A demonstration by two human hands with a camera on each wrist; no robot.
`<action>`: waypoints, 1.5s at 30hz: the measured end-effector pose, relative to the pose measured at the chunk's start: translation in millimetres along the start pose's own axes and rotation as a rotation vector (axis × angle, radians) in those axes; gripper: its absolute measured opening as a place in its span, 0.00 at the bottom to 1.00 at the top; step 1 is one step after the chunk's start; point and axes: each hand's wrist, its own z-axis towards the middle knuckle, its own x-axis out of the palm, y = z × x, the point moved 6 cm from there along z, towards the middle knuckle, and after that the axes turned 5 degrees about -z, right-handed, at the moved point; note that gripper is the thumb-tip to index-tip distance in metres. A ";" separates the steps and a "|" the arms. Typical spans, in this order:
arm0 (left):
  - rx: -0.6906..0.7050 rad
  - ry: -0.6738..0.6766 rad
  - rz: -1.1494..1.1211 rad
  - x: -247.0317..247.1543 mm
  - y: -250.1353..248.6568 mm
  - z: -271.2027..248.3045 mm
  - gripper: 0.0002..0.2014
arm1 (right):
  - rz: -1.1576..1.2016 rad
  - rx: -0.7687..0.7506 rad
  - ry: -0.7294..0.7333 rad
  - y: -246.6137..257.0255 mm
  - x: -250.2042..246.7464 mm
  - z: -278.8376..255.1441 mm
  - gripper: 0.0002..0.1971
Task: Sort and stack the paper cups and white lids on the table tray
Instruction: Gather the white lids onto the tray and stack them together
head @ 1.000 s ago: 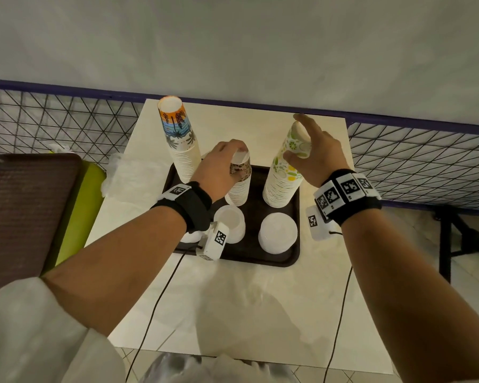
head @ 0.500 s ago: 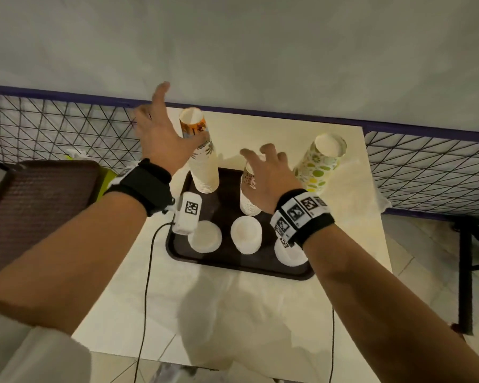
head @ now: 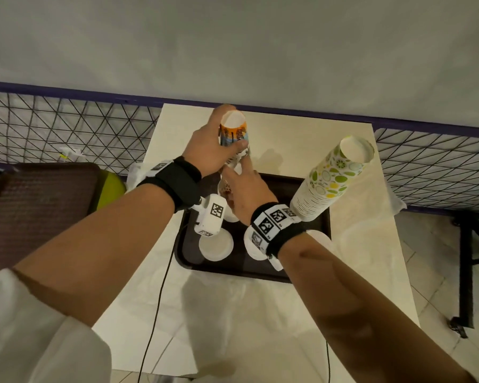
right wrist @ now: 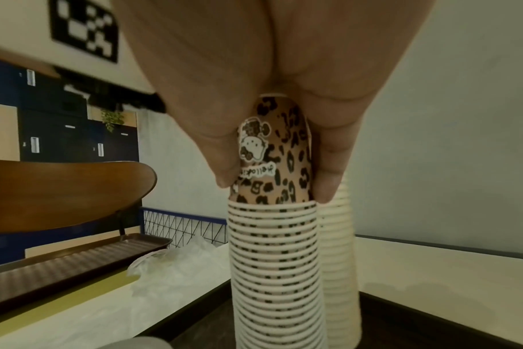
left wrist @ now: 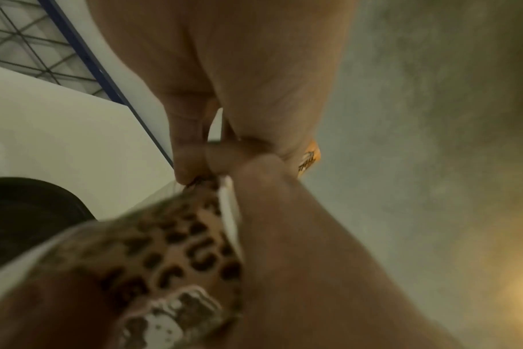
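While three cup stacks already stand on the tray [head: 310, 275], we grip the sunset-print stack [head: 233, 134] with our left hand [head: 208, 150] and the leopard stack [right wrist: 272, 236] with our right hand [head: 246, 194], lids [head: 215, 246] still unstacked.

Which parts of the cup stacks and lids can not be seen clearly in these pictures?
- Leopard-print cup stack: head view, mostly hidden behind the right hand.
- Its base: right wrist view, cut off at the bottom edge.
- Orange palm-print cup stack: lower part covered by the left hand.
- White lids: count too small to tell.
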 end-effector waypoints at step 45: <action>-0.066 0.037 0.080 2.8 53.5 -30.5 0.39 | 0.279 0.190 -0.280 -68.6 -56.6 -6.9 0.40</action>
